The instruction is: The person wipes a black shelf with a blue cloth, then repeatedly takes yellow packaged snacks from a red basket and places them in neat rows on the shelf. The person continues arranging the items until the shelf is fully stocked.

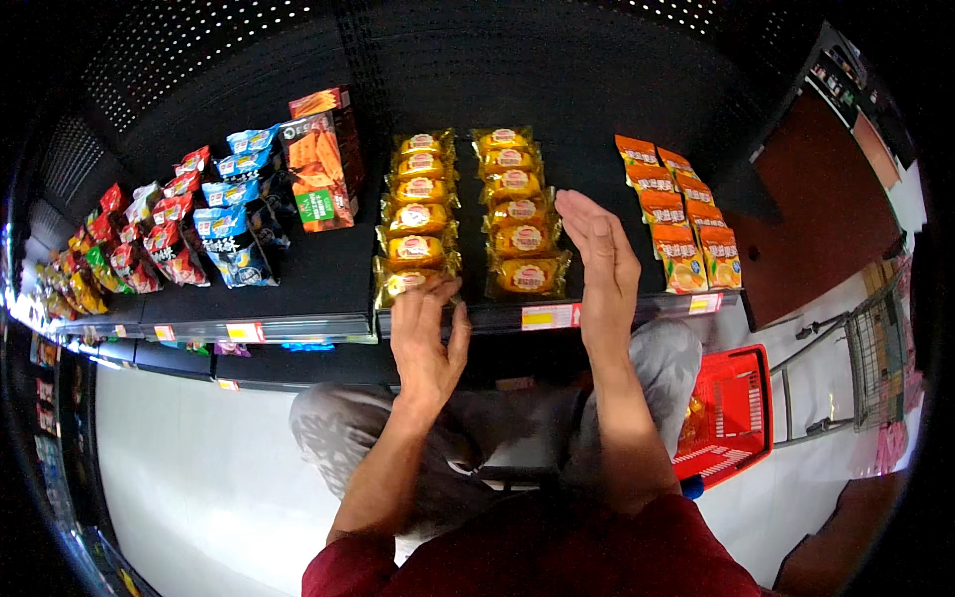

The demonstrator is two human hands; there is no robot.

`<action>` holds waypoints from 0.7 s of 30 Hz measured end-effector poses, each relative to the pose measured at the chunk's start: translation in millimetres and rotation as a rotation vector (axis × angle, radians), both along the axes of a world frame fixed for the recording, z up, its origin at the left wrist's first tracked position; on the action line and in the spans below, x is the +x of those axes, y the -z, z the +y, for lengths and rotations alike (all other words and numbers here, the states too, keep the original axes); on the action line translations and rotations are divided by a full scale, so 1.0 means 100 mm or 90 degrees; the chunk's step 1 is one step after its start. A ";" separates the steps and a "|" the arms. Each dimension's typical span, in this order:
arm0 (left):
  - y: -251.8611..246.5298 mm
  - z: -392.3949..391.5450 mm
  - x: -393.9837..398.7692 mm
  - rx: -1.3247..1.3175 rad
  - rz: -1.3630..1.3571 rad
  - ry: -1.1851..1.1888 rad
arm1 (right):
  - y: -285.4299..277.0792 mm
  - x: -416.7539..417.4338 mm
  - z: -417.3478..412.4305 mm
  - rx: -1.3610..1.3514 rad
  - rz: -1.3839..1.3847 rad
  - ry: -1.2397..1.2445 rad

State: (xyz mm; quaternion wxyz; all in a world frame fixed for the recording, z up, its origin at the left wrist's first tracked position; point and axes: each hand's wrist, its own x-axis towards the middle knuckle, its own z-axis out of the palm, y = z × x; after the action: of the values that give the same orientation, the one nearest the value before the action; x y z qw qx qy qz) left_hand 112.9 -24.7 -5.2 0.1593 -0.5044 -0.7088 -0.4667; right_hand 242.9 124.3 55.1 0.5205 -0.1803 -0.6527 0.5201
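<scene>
My left hand (427,336) reaches to the shelf's front edge. Its fingertips rest on the lower part of the front pack (409,282) in the left row of yellow-wrapped bread packs (418,192), and its thumb stands away to the right. To the right runs a second row of the same bread packs (520,210). Along that row's right side my right hand (603,272) is held flat and on edge, fingers extended and holding nothing. Its fingertips are close to the middle packs; whether they touch is unclear. Both rows run from front to back on the black shelf (470,313).
Orange snack pouches (680,250) stand at right, tall snack boxes (317,172) and blue snack bags (227,239) at left. Price tags (550,316) line the front edge. A red shopping basket (761,403) sits on the floor at right, near a wire cart (873,366).
</scene>
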 end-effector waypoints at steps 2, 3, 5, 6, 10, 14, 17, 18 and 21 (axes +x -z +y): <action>0.04 0.03 0.11 -0.029 -0.025 0.066 | 0.12 0.18 0.08 -0.029 -0.013 0.008; 0.04 0.05 0.18 -0.041 -0.029 0.085 | 0.20 0.25 0.13 -0.043 -0.019 0.012; 0.06 0.11 0.30 -0.057 -0.051 0.108 | 0.39 0.34 0.26 -0.079 -0.036 0.033; 0.07 0.14 0.36 -0.065 -0.062 0.120 | 0.47 0.37 0.34 -0.100 -0.047 0.040; 0.10 0.24 0.46 -0.069 0.011 0.158 | 0.82 0.37 0.64 -0.155 -0.061 0.037; 0.10 0.29 0.58 -0.114 0.054 0.168 | 0.96 0.26 0.84 -0.176 -0.071 0.014; 0.08 0.32 0.62 -0.151 0.087 0.160 | 0.99 0.12 0.94 -0.201 -0.068 -0.005; 0.10 0.34 0.63 -0.167 0.090 0.170 | 1.00 0.08 0.96 -0.204 -0.070 -0.005; 0.12 0.39 0.64 -0.198 0.115 0.171 | 1.02 -0.07 1.07 -0.215 -0.070 -0.024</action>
State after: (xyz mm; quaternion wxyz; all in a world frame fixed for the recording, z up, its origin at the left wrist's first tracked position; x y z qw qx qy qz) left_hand 176.9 14.0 -17.4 0.0787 -0.6521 -0.6819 -0.3217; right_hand 236.0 231.0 -46.4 0.4366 -0.2812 -0.5869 0.6211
